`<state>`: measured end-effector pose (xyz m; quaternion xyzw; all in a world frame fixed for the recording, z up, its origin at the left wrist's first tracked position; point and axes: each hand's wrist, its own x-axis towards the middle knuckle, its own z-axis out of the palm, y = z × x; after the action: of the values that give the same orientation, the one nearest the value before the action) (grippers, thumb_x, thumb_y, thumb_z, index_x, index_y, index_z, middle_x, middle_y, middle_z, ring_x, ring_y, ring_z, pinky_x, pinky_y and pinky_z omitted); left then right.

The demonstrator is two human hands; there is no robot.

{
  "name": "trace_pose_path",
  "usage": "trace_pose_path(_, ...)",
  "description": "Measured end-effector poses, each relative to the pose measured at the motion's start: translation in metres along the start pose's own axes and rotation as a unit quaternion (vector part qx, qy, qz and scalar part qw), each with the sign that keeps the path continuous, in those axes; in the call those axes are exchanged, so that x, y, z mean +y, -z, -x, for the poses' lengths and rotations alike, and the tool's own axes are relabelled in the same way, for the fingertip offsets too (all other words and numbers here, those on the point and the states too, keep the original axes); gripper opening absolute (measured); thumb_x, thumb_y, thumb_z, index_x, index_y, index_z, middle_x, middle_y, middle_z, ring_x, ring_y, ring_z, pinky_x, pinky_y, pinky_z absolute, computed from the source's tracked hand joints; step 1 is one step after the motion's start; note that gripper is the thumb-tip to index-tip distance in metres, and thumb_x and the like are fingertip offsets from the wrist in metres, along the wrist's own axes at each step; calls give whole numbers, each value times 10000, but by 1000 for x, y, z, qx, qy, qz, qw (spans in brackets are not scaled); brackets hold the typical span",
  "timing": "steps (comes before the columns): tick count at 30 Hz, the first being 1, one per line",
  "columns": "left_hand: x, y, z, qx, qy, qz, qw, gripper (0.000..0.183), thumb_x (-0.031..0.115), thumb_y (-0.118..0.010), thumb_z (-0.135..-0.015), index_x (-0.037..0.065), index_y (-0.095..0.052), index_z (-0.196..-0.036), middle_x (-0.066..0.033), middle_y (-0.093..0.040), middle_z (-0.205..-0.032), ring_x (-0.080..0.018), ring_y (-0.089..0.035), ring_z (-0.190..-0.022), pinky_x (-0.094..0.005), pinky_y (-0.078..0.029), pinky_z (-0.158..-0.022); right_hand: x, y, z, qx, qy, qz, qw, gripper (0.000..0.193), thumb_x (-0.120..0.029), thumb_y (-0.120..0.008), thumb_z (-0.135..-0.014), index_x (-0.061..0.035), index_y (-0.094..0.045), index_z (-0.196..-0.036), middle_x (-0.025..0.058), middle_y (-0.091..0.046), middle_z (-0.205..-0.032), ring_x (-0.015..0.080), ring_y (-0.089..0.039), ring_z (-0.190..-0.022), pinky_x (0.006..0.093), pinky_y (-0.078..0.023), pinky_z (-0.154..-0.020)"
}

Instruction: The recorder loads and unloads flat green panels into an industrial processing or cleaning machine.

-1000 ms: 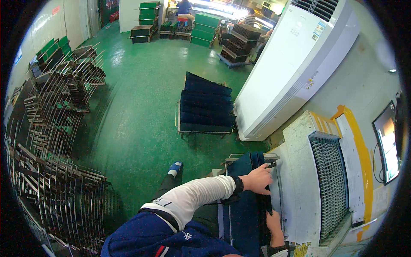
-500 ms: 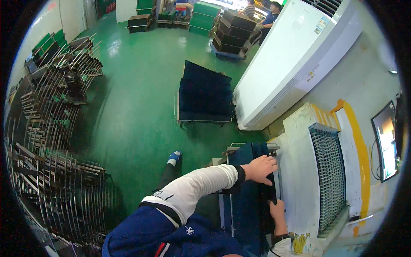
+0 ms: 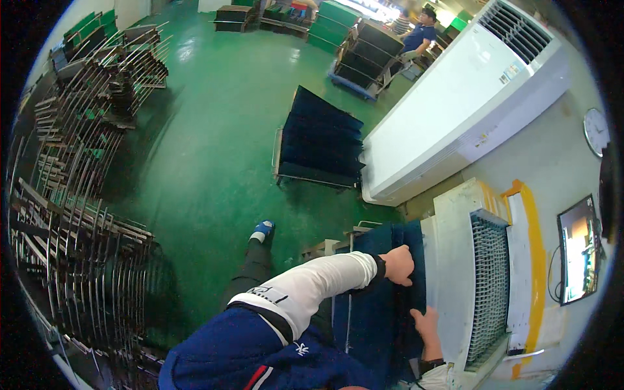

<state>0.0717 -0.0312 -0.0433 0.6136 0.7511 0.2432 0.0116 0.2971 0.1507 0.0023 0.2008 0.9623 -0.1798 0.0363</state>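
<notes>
Dark blue flat panels (image 3: 374, 312) stand packed in a metal-framed rack (image 3: 351, 315) at my lower right. My left hand (image 3: 398, 265), in a white sleeve with a black wristband, is closed over the far part of the outermost panel (image 3: 417, 260). Closer to me, my right hand (image 3: 427, 323) is at the same panel's right side, thumb against it. Some of its fingers are hidden, but it appears to grip the edge.
A white cabinet with a grid (image 3: 489, 292) stands right beside the rack. Ahead are another rack of dark panels (image 3: 318, 140) and a tall white air conditioner (image 3: 461, 110). Metal racks (image 3: 97, 253) line the left. A seated person (image 3: 419, 36) is at the far right.
My left hand has gone from spread fingers to a closed grip. The outermost panel now stands farther right, against the white cabinet's side. The view has shifted slightly.
</notes>
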Motion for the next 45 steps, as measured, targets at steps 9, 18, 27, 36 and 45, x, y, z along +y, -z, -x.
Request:
trace_pose_path(9, 1, 4, 2, 52, -23, 1, 998, 499, 555, -657, -852, 88, -777, -723, -115, -714, -728, -318, -647, -746, -427, -429, -825, -34, 97, 17, 17, -54, -39, 998, 355, -186, -788, -802, 31, -739, -1078, 112, -760, -914, 233, -705, -837, 393, -544, -782)
trace_pose_path(18, -2, 4, 2, 40, -22, -8, 999, 538, 571, -638, -863, 71, -765, -713, -132, -687, -684, -337, -646, -702, -438, -434, -776, 2, 216, 62, 195, -119, 24, 973, 502, -140, -778, -819, 33, -641, -1270, 120, -692, -1180, 221, -646, -1026, 384, -516, -905)
trace_pose_path(27, -6, -7, -9, -6, -15, -40, 999, 584, 608, -600, -885, 73, -769, -724, -154, -708, -747, -367, -677, -781, -485, -484, -816, 137, 273, 90, 452, -120, -556, 687, 532, -269, -762, -937, 15, -600, -1357, 134, -647, -1333, 304, -638, -1143, 458, -539, -983)
trace_pose_path(36, -1, 8, -12, 2, -28, -53, 998, 514, 539, -624, -901, 86, -728, -682, -136, -684, -725, -354, -672, -772, -480, -486, -737, 214, 212, 4, 397, -15, -743, 539, 260, -57, -644, -984, 21, -602, -1229, 152, -657, -1166, 295, -627, -1076, 403, -562, -914)
trace_pose_path(45, 10, 13, -21, 10, -54, -63, 997, 495, 512, -641, -896, 86, -719, -657, -113, -680, -712, -336, -666, -776, -472, -465, -757, 229, 144, -69, 397, -2, -794, 461, 104, -34, -685, -952, -1, -603, -1007, 123, -662, -944, 276, -662, -844, 360, -621, -800)
